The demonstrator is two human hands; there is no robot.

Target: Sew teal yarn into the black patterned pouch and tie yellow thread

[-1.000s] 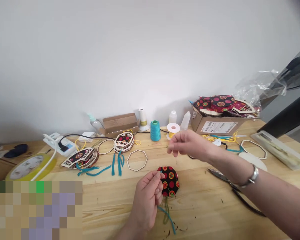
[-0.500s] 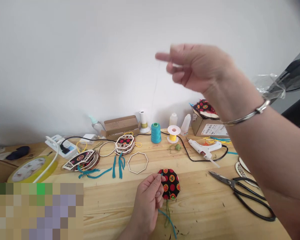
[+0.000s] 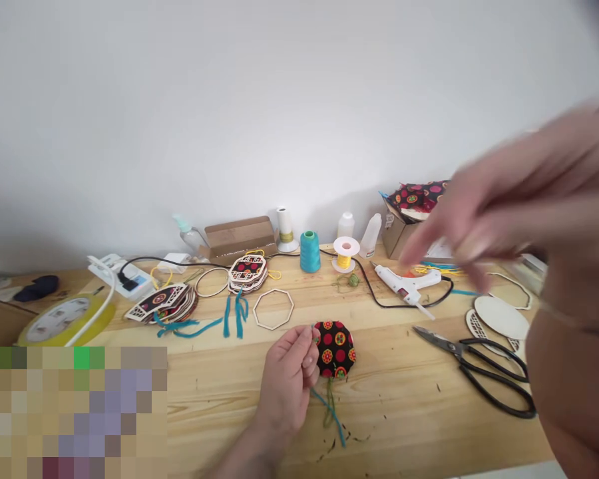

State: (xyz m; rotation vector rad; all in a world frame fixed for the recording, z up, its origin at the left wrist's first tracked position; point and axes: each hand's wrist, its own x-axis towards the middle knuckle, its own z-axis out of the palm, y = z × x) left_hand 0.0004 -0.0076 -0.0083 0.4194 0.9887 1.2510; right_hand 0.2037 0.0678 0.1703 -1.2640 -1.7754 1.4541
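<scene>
My left hand (image 3: 290, 372) is closed, thumb against fingers, at the left edge of an octagonal fabric-covered piece (image 3: 336, 351), black with red and orange dots. A green cord (image 3: 330, 399) and a blue yarn strand (image 3: 332, 412) hang below the piece onto the table. Up at the right, my right hand (image 3: 474, 206) is smeared by motion, in front of the cardboard box and clear of the piece. Its index finger seems to stretch leftward; whether anything is in its fingers cannot be made out.
Black-handled scissors (image 3: 472, 356) lie at the right by pale wooden discs (image 3: 502, 317). Behind them rests a white glue gun (image 3: 408, 283). Teal thread (image 3: 310, 253) and a yellow spool (image 3: 346, 256) stand at the back. Decorated stacks (image 3: 248, 273) and an octagonal frame (image 3: 273, 309) lie left.
My right hand has swung from high in the middle down and to the right. Thin thread seen below it earlier no longer shows. My left hand keeps its hold on the piece.
</scene>
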